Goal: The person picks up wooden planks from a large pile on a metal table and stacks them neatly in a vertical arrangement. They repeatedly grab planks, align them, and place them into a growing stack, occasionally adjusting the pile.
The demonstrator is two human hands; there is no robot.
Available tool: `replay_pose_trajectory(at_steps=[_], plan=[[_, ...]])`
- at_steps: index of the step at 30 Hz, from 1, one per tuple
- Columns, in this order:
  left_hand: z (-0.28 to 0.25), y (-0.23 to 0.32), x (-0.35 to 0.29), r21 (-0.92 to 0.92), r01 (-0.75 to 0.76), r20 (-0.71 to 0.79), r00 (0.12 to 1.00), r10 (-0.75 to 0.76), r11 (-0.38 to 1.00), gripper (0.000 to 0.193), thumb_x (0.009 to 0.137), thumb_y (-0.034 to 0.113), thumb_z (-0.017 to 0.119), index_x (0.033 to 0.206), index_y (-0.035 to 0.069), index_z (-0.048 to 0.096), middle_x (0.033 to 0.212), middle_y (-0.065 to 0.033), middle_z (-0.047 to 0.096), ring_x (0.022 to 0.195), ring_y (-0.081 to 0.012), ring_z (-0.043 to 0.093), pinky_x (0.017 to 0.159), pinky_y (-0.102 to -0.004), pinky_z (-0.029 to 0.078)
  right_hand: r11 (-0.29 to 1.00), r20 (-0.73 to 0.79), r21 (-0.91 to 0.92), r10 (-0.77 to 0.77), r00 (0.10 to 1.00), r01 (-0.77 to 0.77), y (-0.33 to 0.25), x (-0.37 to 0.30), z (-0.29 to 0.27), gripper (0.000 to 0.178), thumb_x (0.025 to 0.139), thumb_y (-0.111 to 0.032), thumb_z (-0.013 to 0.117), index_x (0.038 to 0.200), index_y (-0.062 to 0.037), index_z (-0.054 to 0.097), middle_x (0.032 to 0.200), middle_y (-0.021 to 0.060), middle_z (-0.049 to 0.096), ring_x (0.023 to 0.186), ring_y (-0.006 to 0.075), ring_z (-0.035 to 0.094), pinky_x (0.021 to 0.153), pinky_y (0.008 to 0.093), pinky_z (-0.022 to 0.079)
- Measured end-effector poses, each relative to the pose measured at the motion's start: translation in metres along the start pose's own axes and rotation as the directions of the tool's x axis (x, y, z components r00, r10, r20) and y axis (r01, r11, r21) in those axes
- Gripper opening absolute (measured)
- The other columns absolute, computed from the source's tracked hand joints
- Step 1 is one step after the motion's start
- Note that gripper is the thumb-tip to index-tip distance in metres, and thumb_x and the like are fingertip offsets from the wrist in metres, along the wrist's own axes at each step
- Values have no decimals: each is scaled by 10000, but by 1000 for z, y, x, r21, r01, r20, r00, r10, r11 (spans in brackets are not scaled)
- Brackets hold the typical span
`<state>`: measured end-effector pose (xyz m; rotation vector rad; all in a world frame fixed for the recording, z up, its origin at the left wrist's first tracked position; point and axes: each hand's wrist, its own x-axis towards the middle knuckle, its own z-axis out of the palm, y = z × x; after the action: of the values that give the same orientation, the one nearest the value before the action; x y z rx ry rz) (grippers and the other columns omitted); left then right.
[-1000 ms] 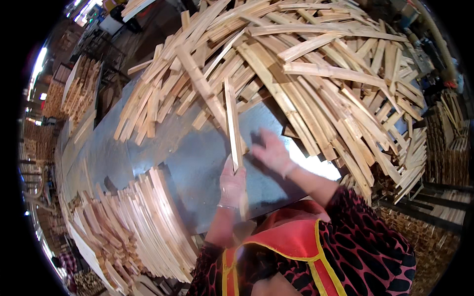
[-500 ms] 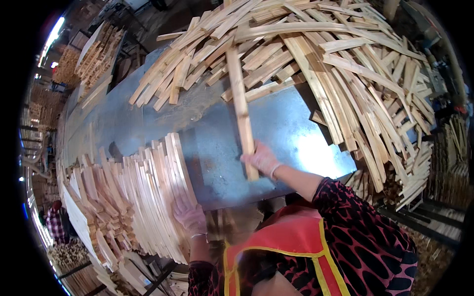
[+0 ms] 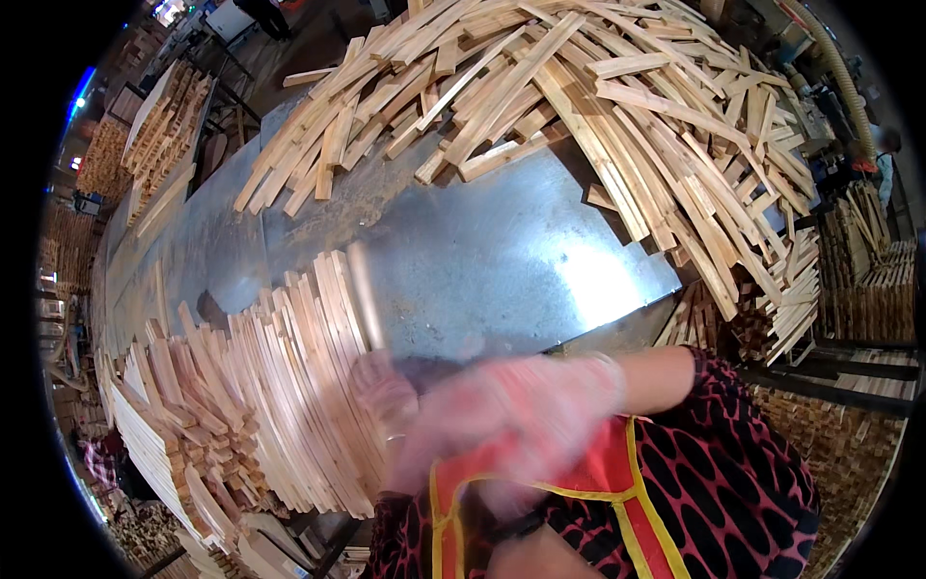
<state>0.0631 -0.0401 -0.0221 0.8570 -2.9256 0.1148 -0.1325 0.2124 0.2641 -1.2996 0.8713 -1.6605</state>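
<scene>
My left hand [image 3: 384, 388], in a pale pink glove, is at the near end of a blurred wooden strip [image 3: 365, 294]. That strip lies along the right side of a tight row of pale wooden strips [image 3: 301, 376]. Whether the fingers grip it or only press on it cannot be made out. My right hand [image 3: 540, 400], also gloved, is smeared by motion in front of the red apron [image 3: 603, 458] with yellow edging. It partly covers my left wrist, and its fingers are too blurred to read.
A big loose heap of wooden strips [image 3: 521, 87] covers the far and right parts of the metal table [image 3: 463, 256]. Shorter, uneven pieces [image 3: 183, 396] stand left of the row. Stacked wood [image 3: 164, 140] is at the far left, and more stacks [image 3: 868, 289] are at right.
The strip my right hand held upright over the table is now at the row's right side. My right hand has swung left and nearer to me, away from the strip's middle.
</scene>
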Motion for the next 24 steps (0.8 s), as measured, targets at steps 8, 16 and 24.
replay_pose_trajectory(at_steps=[8,16,24], plan=[[-46,86,91,-119,-155,-23,988,153,981,787,883,265,706,1583,55,416,1600,-210,437,1493,-391,396,1244,-522,313,724,-190,407,-530,827,557,-54,-16,18,419,1001,-326,713,1140,68,741,1049,201,750,946,284,751,751,351,612],[-60,258,258,-331,-357,-221,929,295,874,817,849,325,771,1546,33,460,1551,-224,483,1417,-409,477,1170,-527,399,651,-416,472,-429,802,594,-63,-69,-30,359,1027,-282,674,1180,42,700,1055,146,755,921,255,748,703,342,608],[-74,348,347,-53,-308,84,947,311,950,734,866,362,731,1525,121,515,1335,-175,661,1116,-365,688,904,-451,567,885,-87,377,-259,962,272,-97,-118,-118,435,1002,-387,679,1204,-3,675,1118,144,739,1015,326,726,854,456,593]])
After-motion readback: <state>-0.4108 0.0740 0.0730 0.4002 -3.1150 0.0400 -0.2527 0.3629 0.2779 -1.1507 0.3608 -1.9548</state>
